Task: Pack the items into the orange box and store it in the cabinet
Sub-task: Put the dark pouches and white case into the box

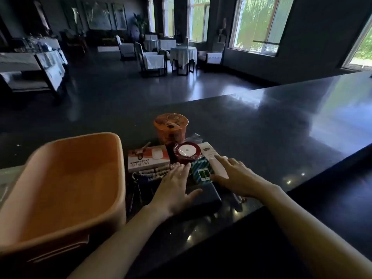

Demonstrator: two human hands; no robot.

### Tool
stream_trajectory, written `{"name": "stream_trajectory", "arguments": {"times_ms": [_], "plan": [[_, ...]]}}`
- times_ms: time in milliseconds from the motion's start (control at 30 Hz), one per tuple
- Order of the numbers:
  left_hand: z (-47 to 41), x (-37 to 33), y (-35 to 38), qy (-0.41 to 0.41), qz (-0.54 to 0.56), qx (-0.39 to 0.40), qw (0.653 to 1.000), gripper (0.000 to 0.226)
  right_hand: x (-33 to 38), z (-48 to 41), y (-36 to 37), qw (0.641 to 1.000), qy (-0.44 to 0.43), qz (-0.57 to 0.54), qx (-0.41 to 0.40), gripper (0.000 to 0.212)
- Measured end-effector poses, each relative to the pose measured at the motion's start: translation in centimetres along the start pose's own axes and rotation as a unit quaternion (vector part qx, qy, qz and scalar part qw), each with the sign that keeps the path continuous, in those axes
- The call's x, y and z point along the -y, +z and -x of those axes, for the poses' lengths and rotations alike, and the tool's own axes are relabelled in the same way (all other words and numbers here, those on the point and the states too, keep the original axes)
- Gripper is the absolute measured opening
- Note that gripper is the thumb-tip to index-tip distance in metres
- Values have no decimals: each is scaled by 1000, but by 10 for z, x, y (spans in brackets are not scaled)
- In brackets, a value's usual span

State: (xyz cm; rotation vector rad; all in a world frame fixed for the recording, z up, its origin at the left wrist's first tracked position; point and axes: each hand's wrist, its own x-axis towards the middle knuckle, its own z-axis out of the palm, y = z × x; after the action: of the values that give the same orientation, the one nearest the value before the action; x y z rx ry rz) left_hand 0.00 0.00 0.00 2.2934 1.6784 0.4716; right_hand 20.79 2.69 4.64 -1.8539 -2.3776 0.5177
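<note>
The orange box (66, 178) stands empty at the left on the dark counter (281, 127). To its right lies a cluster of items: a WiFi carton (148, 158), a red ribbon spool (186, 151), an orange round tub (170, 125), batteries (157, 171), a green-blue striped pack (201, 171), a white carton (213, 158), a dark flat case (205, 196) and keys (136, 182). My left hand (175, 188) hovers open over the batteries and dark case. My right hand (235, 176) rests open on the white carton and striped pack.
The counter's far edge runs from the centre towards the upper right. Beyond it is a dim dining room with covered tables and chairs (153, 59) and bright windows (259, 25). A clear plastic wrapper (195, 136) lies behind the spool.
</note>
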Motion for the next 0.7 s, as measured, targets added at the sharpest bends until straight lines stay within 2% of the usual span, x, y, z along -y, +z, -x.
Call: {"name": "stream_trajectory", "arguments": {"times_ms": [200, 333, 600, 700], "plan": [[5, -15, 36, -29, 33, 16, 999, 91, -37, -7, 10, 999, -25, -22, 35, 82], [1, -27, 52, -53, -1, 3, 999, 99, -63, -18, 8, 996, -69, -20, 59, 84], [-3, -38, 50, -128, -3, 10, 992, 110, -82, -27, 17, 985, -143, -38, 94, 82], [-5, -36, 46, -151, -5, 35, 988, 116, -82, -31, 22, 987, -121, -39, 97, 83]]}}
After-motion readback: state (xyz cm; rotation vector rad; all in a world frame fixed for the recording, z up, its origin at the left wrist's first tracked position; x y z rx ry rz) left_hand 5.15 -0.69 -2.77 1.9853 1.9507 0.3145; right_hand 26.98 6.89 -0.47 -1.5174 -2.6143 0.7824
